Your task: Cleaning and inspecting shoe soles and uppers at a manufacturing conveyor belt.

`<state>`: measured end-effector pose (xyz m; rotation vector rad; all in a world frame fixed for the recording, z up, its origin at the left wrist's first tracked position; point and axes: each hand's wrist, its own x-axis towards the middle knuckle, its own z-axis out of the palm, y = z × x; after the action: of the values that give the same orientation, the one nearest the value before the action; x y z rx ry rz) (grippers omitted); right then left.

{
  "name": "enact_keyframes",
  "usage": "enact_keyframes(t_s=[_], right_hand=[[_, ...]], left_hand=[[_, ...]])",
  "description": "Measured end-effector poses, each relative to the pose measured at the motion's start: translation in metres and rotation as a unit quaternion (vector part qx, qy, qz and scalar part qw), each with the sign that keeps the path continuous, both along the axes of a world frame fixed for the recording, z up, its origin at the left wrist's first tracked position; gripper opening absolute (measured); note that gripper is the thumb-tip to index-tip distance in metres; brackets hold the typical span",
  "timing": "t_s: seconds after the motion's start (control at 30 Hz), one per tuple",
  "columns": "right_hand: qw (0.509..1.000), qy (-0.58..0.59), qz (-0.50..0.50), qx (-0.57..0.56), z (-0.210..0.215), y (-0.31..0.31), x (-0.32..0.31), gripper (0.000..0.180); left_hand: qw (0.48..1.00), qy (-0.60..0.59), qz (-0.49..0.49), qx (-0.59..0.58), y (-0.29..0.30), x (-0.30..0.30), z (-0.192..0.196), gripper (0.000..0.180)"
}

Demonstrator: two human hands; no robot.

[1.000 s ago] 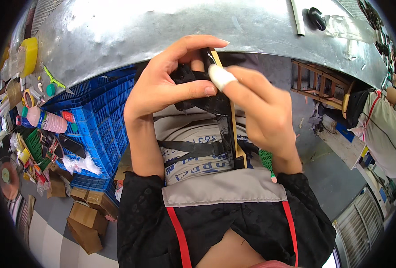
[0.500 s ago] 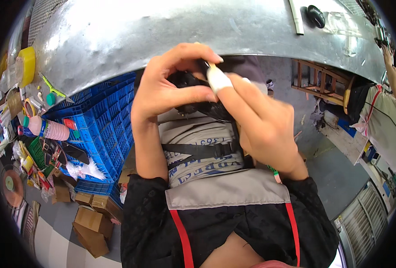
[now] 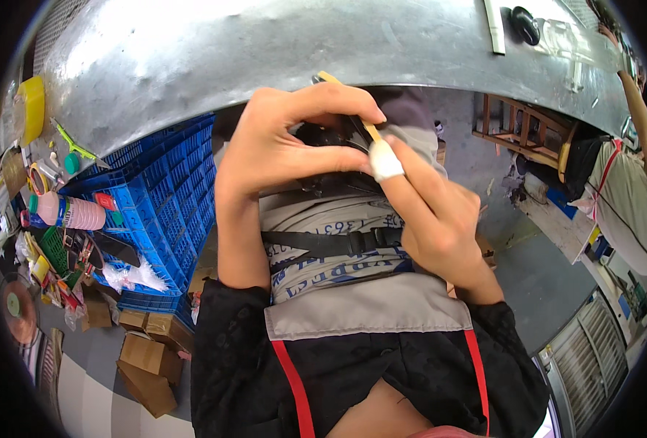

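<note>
My left hand is curled in front of the metal table's edge, index finger and thumb arched around a thin black-and-yellow strip. The strip's other end shows beyond my index finger. My right hand is closed, its fingertips against the near end of the strip. A white cover wraps one of its fingertips. Dark, shiny black material shows behind my left thumb, over my lap; its kind is unclear. Below my hands, a grey printed apron with a black buckled strap covers my lap.
The metal table carries a white strip and a black computer mouse. Blue crates stand at left, near a pink bottle and yellow tape. Cardboard boxes, a wooden stool and another person are around.
Both hands have shifted slightly to the right and nearer to me. The strip's yellow part shows more between my fingertips, and its far end sticks out further past my left index finger.
</note>
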<state>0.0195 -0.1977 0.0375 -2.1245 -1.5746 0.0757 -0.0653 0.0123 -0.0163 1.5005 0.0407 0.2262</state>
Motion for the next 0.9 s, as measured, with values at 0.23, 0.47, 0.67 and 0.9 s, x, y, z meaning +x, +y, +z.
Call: enact_keyframes(t_s=[0.23,0.47,0.67,0.9], right_hand=[[1.000,0.006,-0.030,0.000,-0.005,-0.016,-0.010,0.046],[1.000,0.009,-0.017,0.002,-0.004,-0.007,-0.005,0.043],[0.998,0.031,-0.047,0.013,-0.001,0.004,0.002,0.045],[0.949,0.302,-0.073,0.056,-0.020,-0.022,0.022,0.042]], left_hand=[[1.000,0.004,0.002,0.022,-0.002,0.002,-0.001,0.043],[0.999,0.024,-0.002,0.034,-0.002,-0.002,-0.001,0.044],[0.996,0.057,-0.011,0.065,-0.005,0.005,0.009,0.044],[0.995,0.068,0.043,0.050,-0.006,-0.003,0.018,0.049]])
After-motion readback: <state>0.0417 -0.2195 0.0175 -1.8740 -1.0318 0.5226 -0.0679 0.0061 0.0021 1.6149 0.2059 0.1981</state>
